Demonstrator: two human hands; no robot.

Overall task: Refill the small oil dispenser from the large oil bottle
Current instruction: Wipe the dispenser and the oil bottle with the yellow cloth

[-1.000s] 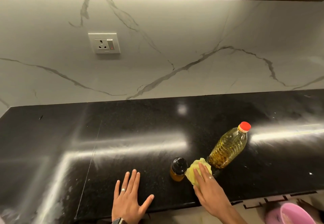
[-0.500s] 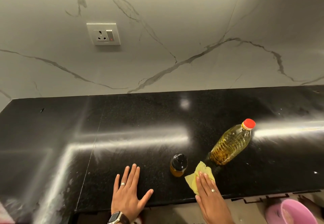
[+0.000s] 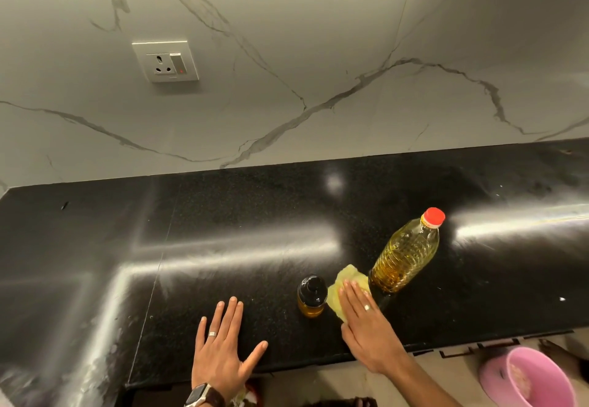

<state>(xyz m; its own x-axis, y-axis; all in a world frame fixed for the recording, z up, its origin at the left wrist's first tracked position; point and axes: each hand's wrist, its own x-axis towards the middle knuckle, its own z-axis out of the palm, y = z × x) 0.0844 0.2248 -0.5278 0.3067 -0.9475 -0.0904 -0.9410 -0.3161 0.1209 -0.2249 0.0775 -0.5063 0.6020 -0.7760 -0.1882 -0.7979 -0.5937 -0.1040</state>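
The right hand (image 3: 366,327) lay flat with fingers stretched, pressing a yellow cloth (image 3: 345,285) on the black counter (image 3: 223,231). Just left of it stood the small oil dispenser (image 3: 312,295), and just beyond its fingertips the large oil bottle (image 3: 404,253), capped red. The left hand (image 3: 223,352) rested open and empty, farther left.

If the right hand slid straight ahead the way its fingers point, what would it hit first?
The right hand lies flat on the yellow cloth, fingers pointing away and slightly left. Beyond the cloth, the countertop looks bare up to the wall; the small dispenser and large oil bottle seem just off-line.
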